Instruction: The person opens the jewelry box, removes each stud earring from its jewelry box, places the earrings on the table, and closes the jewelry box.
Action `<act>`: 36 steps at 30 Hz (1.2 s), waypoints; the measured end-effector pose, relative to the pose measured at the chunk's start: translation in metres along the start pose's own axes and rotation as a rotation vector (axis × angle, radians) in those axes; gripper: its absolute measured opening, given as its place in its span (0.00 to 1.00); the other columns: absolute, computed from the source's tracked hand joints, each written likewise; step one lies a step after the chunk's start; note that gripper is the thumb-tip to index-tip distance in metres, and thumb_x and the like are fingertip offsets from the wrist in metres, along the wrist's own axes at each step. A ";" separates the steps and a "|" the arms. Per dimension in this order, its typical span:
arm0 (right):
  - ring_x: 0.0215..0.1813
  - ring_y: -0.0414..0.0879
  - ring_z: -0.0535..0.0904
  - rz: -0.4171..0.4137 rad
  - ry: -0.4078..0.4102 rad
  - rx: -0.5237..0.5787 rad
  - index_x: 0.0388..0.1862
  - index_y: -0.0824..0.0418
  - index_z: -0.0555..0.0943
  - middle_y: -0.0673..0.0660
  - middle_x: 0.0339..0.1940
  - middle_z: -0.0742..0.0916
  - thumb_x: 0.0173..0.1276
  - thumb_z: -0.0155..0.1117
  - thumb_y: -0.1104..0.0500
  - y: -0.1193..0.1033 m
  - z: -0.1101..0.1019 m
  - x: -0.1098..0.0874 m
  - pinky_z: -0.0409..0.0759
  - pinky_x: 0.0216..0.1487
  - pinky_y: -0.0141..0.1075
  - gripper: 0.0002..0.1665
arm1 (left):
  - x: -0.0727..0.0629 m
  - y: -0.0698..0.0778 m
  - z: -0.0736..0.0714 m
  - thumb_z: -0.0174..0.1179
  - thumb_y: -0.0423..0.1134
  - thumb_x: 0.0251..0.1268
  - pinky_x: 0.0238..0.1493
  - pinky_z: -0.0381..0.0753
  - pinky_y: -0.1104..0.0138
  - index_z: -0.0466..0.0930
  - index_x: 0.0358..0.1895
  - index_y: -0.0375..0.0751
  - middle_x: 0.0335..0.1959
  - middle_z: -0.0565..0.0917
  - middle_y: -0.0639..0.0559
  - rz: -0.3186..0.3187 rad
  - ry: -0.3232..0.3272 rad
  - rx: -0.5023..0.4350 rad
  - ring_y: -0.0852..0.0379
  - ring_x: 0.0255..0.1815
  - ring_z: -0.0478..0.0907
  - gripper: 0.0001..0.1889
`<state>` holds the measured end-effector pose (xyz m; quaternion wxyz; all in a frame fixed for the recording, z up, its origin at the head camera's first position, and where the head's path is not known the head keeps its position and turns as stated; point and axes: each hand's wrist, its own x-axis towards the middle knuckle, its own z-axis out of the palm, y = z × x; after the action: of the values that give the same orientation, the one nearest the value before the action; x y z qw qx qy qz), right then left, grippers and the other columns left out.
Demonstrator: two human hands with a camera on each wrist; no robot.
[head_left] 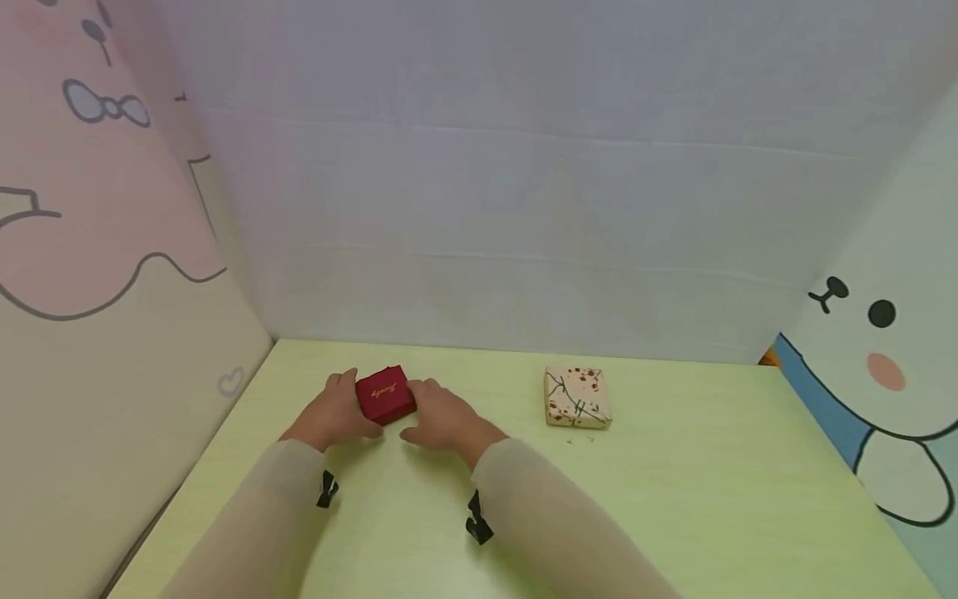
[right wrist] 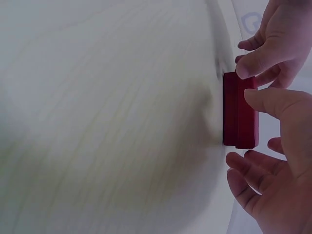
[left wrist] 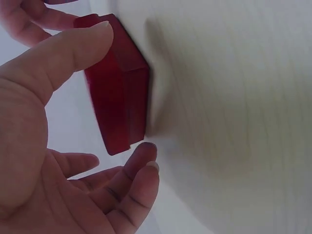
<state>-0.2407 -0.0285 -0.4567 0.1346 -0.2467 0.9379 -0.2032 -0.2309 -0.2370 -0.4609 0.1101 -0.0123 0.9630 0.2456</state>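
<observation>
A small dark red lidded box (head_left: 385,394) with gold lettering on top lies between both hands, toward the table's back left. My left hand (head_left: 335,413) holds it from the left; in the left wrist view that thumb (left wrist: 87,46) lies against the box's side (left wrist: 112,105). From the right, my right hand (head_left: 447,420) has its fingers at the box's right end. Its thumb (right wrist: 263,100) presses the box's near face (right wrist: 241,119) in the right wrist view. A seam between lid and base shows. Some fingertips behind the box are hidden.
To the right on the pale table (head_left: 674,491) lies a square cream box (head_left: 578,398) with red flowers and dark branches. A white cloth wall (head_left: 509,208) rises behind, with cartoon-printed panels (head_left: 112,249) at both sides.
</observation>
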 end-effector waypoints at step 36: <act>0.66 0.47 0.75 0.022 0.035 0.112 0.79 0.62 0.63 0.57 0.65 0.76 0.68 0.73 0.51 -0.006 0.014 0.007 0.73 0.69 0.38 0.46 | 0.023 -0.002 0.001 0.81 0.38 0.44 0.58 0.79 0.45 0.57 0.71 0.26 0.61 0.69 0.33 0.108 -0.020 0.049 0.40 0.53 0.74 0.53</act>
<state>-0.2394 -0.0416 -0.4672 0.1339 -0.2249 0.9300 -0.2582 -0.2535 -0.2375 -0.4673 0.1066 0.0449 0.9669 0.2276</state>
